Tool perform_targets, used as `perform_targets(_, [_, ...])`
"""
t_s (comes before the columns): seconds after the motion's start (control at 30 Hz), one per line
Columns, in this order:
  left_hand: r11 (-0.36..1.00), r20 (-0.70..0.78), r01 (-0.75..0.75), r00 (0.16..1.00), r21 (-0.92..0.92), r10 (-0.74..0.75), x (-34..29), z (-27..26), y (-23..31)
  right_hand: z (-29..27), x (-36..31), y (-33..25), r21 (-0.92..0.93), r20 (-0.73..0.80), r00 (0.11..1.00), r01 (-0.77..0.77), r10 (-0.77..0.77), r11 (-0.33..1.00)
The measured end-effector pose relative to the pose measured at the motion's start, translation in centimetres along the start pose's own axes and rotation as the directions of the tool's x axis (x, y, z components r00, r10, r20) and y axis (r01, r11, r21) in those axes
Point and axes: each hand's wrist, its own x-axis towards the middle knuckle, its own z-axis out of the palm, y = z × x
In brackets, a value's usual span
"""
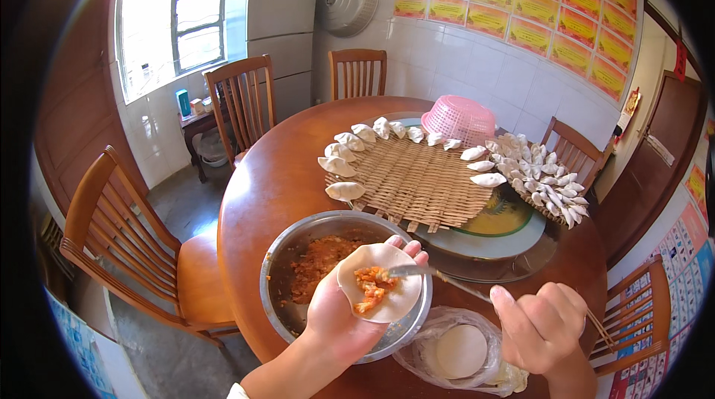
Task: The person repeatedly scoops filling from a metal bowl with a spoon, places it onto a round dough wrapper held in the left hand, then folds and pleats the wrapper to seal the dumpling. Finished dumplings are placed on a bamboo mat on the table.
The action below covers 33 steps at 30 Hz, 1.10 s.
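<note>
On the palm of my left hand (333, 318) lies a round dumpling wrapper (398, 298), its fingers curled up behind the far edge. Orange-red filling (370, 287) sits in the middle of the wrapper. My right hand (542, 326) grips the handle of a metal spoon (417, 271), whose tip touches the filling. Beneath my left hand stands a steel bowl (272, 283) with more filling (320, 261) inside. To the right of the bowl, a stack of round wrappers (462, 350) rests in a clear plastic bag (417, 358).
A woven bamboo tray (424, 183) holds folded dumplings (345, 191) along its rim. Further right, a second tray is heaped with dumplings (547, 175). Behind them a pink basket (458, 117) sits upside down on the round wooden table (261, 168). Wooden chairs (141, 250) stand around it.
</note>
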Motion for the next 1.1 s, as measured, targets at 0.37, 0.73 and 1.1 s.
perform_targets(0.37, [0.966, -0.097, -0.088, 0.989, 0.244, 0.115, 0.9, 1.3, -2.3, -0.3, -2.0, -0.2, 0.056, 0.134, 0.982, -0.143, 0.134, 0.988])
perform_targets(0.73, [0.961, -0.094, -0.091, 0.988, 0.262, 0.119, 0.8, 0.7, -2.0, 0.2, -0.5, 0.1, 0.048, 0.090, 0.995, -0.047, 0.043, 0.998])
perform_targets(1.1, [0.981, 0.048, -0.068, 0.997, 0.183, 0.060, -0.1, 0.6, -0.8, 0.9, 0.9, -0.7, 0.255, 0.059, 0.992, -0.122, 0.110, 0.959])
